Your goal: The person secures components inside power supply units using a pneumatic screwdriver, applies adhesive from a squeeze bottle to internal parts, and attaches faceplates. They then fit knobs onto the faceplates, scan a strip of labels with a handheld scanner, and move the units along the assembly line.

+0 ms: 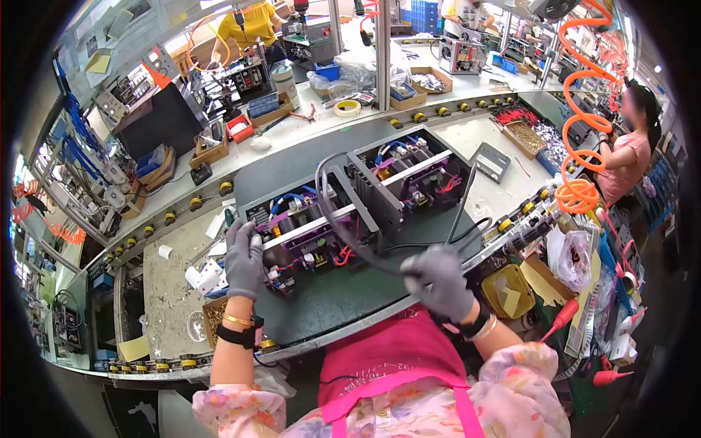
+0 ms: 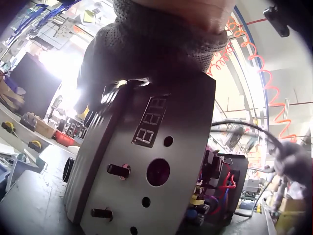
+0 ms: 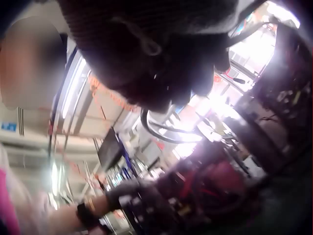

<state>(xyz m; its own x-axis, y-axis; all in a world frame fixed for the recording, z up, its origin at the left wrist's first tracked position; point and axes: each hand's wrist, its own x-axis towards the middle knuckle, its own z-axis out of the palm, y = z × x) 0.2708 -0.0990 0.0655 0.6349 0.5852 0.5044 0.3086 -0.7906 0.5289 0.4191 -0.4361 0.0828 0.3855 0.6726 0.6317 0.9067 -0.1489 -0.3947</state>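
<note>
My gloved left hand (image 1: 244,261) rests at the left end of the nearer open electronics unit (image 1: 312,231), its fingers lying fairly straight. Seen from the left wrist, the hand (image 2: 146,46) lies over the top edge of the unit's dark end panel (image 2: 129,196), which has a digit display (image 2: 150,121), round holes and two studs. My gloved right hand (image 1: 439,283) grips a thick black cable (image 1: 369,257) that loops up over the nearer unit. In the right wrist view the right hand (image 3: 156,58) is dark, with the cable (image 3: 161,134) below its fingers.
A second open unit (image 1: 416,171) stands just behind, on the same dark green board (image 1: 328,310). Rollers (image 1: 169,218) line the conveyor. A coiled orange hose (image 1: 577,131) hangs at right above a grey plate (image 1: 490,162). A yellow bin (image 1: 509,290) sits beside the right hand.
</note>
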